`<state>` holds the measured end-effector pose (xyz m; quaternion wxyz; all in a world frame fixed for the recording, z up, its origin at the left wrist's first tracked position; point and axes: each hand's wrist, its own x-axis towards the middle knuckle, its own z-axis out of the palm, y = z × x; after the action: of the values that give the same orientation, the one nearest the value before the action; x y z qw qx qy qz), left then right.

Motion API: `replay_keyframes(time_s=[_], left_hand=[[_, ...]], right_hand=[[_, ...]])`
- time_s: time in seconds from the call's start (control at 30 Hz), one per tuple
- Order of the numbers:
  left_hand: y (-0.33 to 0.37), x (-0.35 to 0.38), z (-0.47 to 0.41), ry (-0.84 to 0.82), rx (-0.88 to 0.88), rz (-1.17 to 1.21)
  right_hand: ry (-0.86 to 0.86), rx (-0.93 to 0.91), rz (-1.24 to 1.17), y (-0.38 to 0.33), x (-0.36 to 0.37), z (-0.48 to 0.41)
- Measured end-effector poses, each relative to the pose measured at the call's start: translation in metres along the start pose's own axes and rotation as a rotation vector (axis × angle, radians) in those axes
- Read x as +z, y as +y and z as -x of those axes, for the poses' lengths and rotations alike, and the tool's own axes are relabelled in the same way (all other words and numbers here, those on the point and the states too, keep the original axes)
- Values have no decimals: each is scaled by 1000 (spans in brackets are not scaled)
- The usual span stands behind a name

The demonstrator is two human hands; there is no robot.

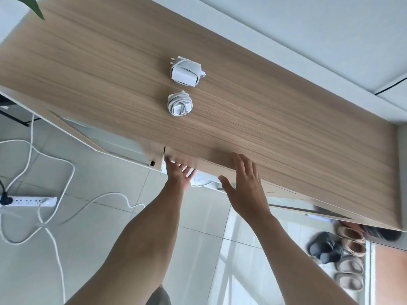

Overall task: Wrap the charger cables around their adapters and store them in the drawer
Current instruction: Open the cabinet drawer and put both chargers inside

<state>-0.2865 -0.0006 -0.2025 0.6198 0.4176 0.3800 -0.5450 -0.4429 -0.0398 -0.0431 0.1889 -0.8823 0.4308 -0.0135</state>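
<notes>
While both wrapped chargers lie on the wooden cabinet top [286, 133], neither hand holds either of them. The larger charger [185, 71], a white block with its cable wound around the body and its prongs pointing left, sits farther back. The smaller charger [180, 105] lies just in front of it, apart from it, its grey-white cable coiled in a thick ring round the adapter. Both are well away from the front edge, where the hands are. The right hand [245, 186] lies palm-down over that edge, fingers straight and together on the wood and thumb spread to the side, holding nothing. The left hand [178, 175] reaches up to the edge from below, its fingers loosely spread and blurred, their tips at the underside of the top; it grips nothing that I can see. The cabinet front [123, 148] below is seen steeply and blurred, so I cannot tell whether a drawer stands open or what is in it; only a white patch [201, 180] shows between the hands. On the tiled floor to the left lie a power strip [33, 201] and loose white cords [66, 172]; several slippers [343, 256] sit at the right.
</notes>
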Motion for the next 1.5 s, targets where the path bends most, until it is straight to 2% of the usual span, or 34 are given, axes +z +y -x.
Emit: replay_keyframes(time_s=[0.13, 0.27, 0.47, 0.53, 0.63, 0.67, 0.73, 0.77, 0.9, 0.97, 1.0, 1.07, 1.27, 1.4, 1.5], left_hand=[[-3, -6, 5, -24, 3, 2], [-4, -16, 13, -7, 7, -24], [-11, -34, 24, 43, 21, -125], [-14, -38, 36, 79, 35, -309], [-27, -43, 71, 32, 57, -864], [-33, -47, 79, -16, 124, -1076], [-45, -57, 94, -131, 434, -1437], [-48, -60, 104, -180, 594, -1542], [-44, -45, 149, -266, 1164, -1734], [-39, -42, 154, -200, 1441, -1845], [-36, -43, 154, -147, 1493, -1911], [-34, -48, 153, -76, 1487, -2033], [-49, -61, 167, 114, 1463, -2100], [-55, -84, 177, 56, 1367, -2106], [-62, -100, 187, 56, 1338, -2151]], right_hand=[[67, 47, 43, 5, 6, 15], [23, 42, 41, 4, 10, 27], [48, 89, 68, 3, 9, 34], [37, 141, 59, 4, 8, 39], [-23, 197, 53, 9, 9, 49], [-52, 201, 53, 11, 10, 52], [-90, 192, 48, 13, 9, 58], [-97, 191, 32, 13, 7, 61], [-138, 234, -69, 11, 2, 67], [-165, 229, -80, 11, 0, 70], [-177, 225, -77, 11, 1, 73], [-187, 218, -71, 12, 2, 83], [-159, 204, -3, 15, 11, 111], [-98, 178, -8, 20, 20, 138], [-116, 148, -35, 23, 24, 154]])
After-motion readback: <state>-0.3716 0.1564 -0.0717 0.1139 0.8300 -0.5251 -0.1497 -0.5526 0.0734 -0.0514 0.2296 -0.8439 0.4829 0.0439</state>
